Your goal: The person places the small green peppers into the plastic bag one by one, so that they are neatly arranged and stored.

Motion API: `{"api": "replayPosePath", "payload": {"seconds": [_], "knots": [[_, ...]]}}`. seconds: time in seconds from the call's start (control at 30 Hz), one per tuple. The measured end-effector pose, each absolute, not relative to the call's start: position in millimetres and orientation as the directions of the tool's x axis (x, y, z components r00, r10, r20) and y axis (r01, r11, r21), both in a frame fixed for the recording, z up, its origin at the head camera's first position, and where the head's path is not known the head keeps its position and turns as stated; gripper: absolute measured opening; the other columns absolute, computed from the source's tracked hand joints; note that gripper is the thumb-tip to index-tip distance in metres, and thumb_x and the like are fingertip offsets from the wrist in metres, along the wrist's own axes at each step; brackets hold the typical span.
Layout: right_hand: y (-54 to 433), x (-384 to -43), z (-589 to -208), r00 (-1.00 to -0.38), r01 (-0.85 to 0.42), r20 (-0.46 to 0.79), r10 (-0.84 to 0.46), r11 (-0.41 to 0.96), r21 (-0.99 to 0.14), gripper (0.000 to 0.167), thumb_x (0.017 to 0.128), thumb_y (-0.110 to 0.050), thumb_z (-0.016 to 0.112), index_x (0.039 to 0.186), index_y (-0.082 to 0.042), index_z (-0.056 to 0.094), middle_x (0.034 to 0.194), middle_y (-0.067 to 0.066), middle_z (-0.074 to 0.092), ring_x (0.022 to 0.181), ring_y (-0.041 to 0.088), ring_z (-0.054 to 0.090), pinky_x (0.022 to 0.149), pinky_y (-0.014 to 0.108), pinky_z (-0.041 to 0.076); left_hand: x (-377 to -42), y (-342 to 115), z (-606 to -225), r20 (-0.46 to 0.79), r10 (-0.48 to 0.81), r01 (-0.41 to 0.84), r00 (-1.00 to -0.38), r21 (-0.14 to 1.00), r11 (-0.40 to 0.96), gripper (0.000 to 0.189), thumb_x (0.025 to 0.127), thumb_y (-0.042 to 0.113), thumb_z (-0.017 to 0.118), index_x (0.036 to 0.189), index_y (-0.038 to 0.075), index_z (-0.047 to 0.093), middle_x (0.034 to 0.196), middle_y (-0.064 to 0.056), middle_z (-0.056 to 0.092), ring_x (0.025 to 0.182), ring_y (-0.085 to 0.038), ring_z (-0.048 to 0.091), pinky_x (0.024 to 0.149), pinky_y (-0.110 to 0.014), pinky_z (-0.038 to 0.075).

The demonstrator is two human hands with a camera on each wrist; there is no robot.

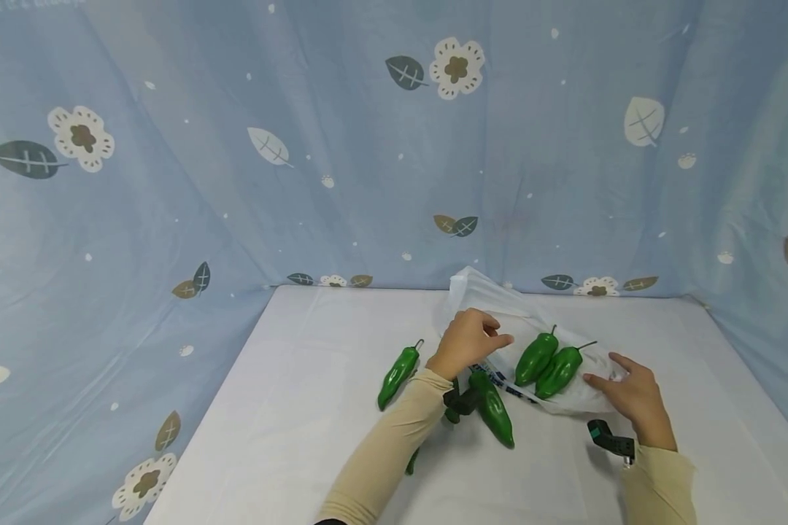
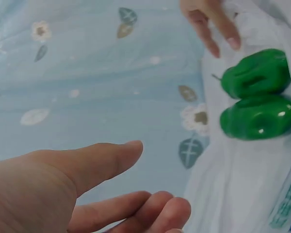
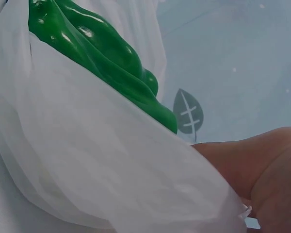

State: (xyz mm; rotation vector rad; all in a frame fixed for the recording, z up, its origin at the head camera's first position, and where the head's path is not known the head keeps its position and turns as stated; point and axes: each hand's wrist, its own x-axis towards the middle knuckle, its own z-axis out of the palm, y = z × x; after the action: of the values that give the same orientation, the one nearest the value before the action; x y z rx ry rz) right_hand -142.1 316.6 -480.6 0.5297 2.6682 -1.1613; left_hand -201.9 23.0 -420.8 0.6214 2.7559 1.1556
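Two green peppers [image 1: 536, 357] lie side by side on a white plastic bag [image 1: 581, 399]. My left hand [image 1: 469, 341] hovers over the bag's left part, thumb apart from loosely bent fingers, with nothing between them. At the bag's right edge is my right hand [image 1: 635, 395], thumb and forefinger spread apart and touching the plastic. In the right wrist view, a raised bag wall [image 3: 121, 160] covers part of the right hand [image 3: 271, 174] and the lower side of the peppers [image 3: 102, 58].
Left of the bag, one long green pepper [image 1: 492, 408] lies near my left wrist. Another pepper [image 1: 399, 375] is farther left, and others are partly hidden under my left forearm. A patterned blue cloth [image 1: 368, 146] hangs behind the white table [image 1: 289, 408].
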Motion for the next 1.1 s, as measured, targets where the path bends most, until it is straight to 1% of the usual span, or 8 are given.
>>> {"api": "replayPosePath", "payload": {"seconds": [0.2,0.33,0.47,0.6,0.77,0.9,1.0,1.1], "knots": [[316.4,-140.5,-479.7,-0.919,0.392,-0.323,0.227,0.616,-0.683,0.092,0.098,-0.033,0.068,0.161,0.008,0.016,0.163,0.043,0.009,0.149,0.064,0.013,0.117,0.075,0.023,-198.3,0.0,-414.1,0.122,0.378,0.338,-0.918,0.737,0.584,0.035,0.096,0.034,0.075,0.12,0.009,0.078,0.105,-0.005,0.078,0.089,-0.012,0.071,0.068,-0.018,0.053],[314.8,-139.9,-475.1,-0.929,0.367,-0.309,0.205,0.633,-0.682,0.092,0.098,-0.033,0.067,0.161,0.009,0.014,0.162,0.045,0.009,0.149,0.065,0.013,0.117,0.075,0.024,-195.2,-20.6,-415.6,0.126,0.334,0.302,-0.934,0.777,0.552,0.034,0.096,0.033,0.075,0.119,0.007,0.078,0.107,-0.007,0.078,0.093,-0.018,0.073,0.072,-0.022,0.057],[316.0,-139.5,-471.1,-0.934,0.346,-0.315,0.17,0.653,-0.674,0.094,0.1,-0.037,0.065,0.161,0.009,0.01,0.161,0.046,0.007,0.148,0.066,0.012,0.116,0.077,0.023,-193.8,-40.5,-415.3,0.129,0.286,0.269,-0.949,0.804,0.53,0.033,0.096,0.031,0.075,0.118,0.006,0.078,0.108,-0.009,0.078,0.095,-0.022,0.073,0.075,-0.028,0.059],[317.6,-139.7,-468.9,-0.937,0.32,-0.329,0.119,0.67,-0.67,0.098,0.101,-0.042,0.062,0.161,0.01,0.006,0.161,0.046,0.004,0.148,0.067,0.01,0.116,0.078,0.022,-195.1,-58.9,-415.0,0.143,0.258,0.262,-0.955,0.813,0.519,0.034,0.097,0.031,0.074,0.118,0.005,0.078,0.11,-0.01,0.079,0.094,-0.023,0.074,0.078,-0.031,0.06],[316.9,-138.7,-466.0,-0.949,0.265,-0.308,0.061,0.681,-0.683,0.099,0.101,-0.041,0.062,0.159,0.014,0.002,0.16,0.048,0.004,0.147,0.068,0.009,0.115,0.078,0.023,-195.7,-76.4,-418.8,0.145,0.224,0.243,-0.964,0.823,0.513,0.033,0.097,0.031,0.074,0.117,0.005,0.078,0.111,-0.012,0.079,0.093,-0.024,0.074,0.077,-0.032,0.061],[315.4,-137.6,-463.0,-0.955,0.243,-0.293,0.044,0.683,-0.689,0.101,0.102,-0.042,0.061,0.158,0.016,0.001,0.16,0.049,0.002,0.147,0.068,0.007,0.115,0.078,0.023,-194.9,-87.1,-421.7,0.142,0.211,0.231,-0.967,0.837,0.496,0.033,0.097,0.031,0.073,0.117,0.004,0.078,0.11,-0.014,0.078,0.089,-0.023,0.075,0.073,-0.031,0.061],[313.8,-136.5,-460.7,-0.956,0.237,-0.29,0.04,0.687,-0.687,0.102,0.101,-0.043,0.061,0.158,0.017,0.001,0.159,0.05,0.001,0.147,0.069,0.007,0.115,0.078,0.024,-194.9,-94.7,-424.9,0.137,0.184,0.213,-0.973,0.842,0.495,0.033,0.097,0.031,0.074,0.116,0.005,0.078,0.109,-0.013,0.078,0.087,-0.021,0.075,0.073,-0.031,0.061],[312.4,-135.6,-458.5,-0.956,0.235,-0.291,0.039,0.695,-0.679,0.104,0.101,-0.046,0.06,0.157,0.018,0.0,0.157,0.052,0.0,0.146,0.07,0.008,0.114,0.078,0.024,-195.3,-102.3,-428.8,0.129,0.15,0.187,-0.98,0.85,0.492,0.032,0.097,0.03,0.074,0.116,0.006,0.078,0.108,-0.013,0.078,0.086,-0.021,0.076,0.075,-0.033,0.062]]}}
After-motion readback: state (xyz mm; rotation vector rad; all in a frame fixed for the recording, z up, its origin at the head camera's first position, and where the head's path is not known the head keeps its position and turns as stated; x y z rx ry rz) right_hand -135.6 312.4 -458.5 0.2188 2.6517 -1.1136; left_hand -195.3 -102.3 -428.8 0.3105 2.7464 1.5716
